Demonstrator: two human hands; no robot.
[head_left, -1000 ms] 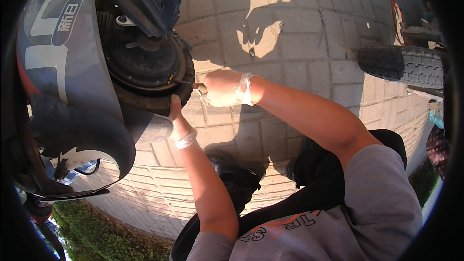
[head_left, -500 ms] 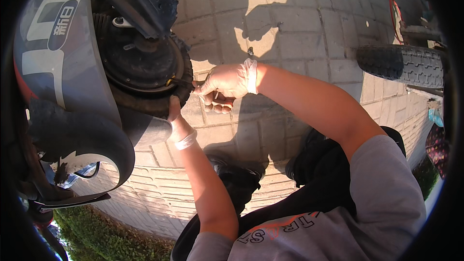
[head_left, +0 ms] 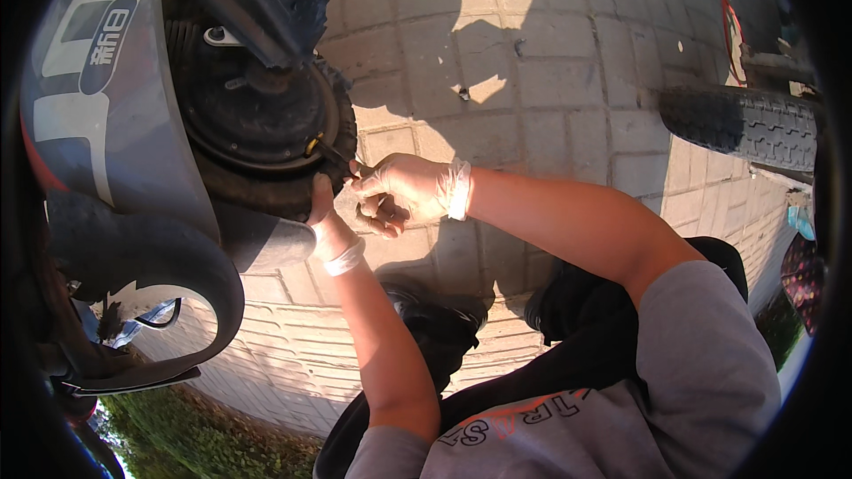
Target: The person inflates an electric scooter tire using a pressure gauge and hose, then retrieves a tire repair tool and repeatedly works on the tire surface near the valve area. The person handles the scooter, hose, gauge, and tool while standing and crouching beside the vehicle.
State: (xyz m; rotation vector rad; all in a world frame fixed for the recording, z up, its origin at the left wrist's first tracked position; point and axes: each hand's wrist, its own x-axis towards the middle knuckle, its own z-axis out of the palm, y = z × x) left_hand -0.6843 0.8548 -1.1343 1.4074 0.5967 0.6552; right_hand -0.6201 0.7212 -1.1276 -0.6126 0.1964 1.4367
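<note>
A scooter wheel point(head_left: 253, 115) with a black hub and dark tire point(head_left: 348, 129) is at the left, beside the grey body panel. My left hand point(head_left: 328, 223), in a thin pale glove, grips the near side of the tire. Its thumb points up along the rubber; the other fingers are hidden. At the rim a slim dark stem point(head_left: 333, 156) with a yellow end point(head_left: 312, 144) reaches out over the tire. My right hand point(head_left: 399, 191), gloved likewise, pinches the stem's outer end between thumb and index finger, its remaining fingers curled below. I cannot tell exactly what the stem is.
A grey scooter panel point(head_left: 115, 133) and a curved black fender point(head_left: 200, 302) flank the wheel. Above the hub juts a black bracket-like part point(head_left: 275, 9). Another tire point(head_left: 741, 129) and a red cable point(head_left: 727, 4) are at the right. Paving bricks point(head_left: 559, 84) lie beneath.
My right hand has shifted slightly down and left, closer to the tire, and its lower fingers have curled differently. The left hand has stayed nearly still on the tire.
</note>
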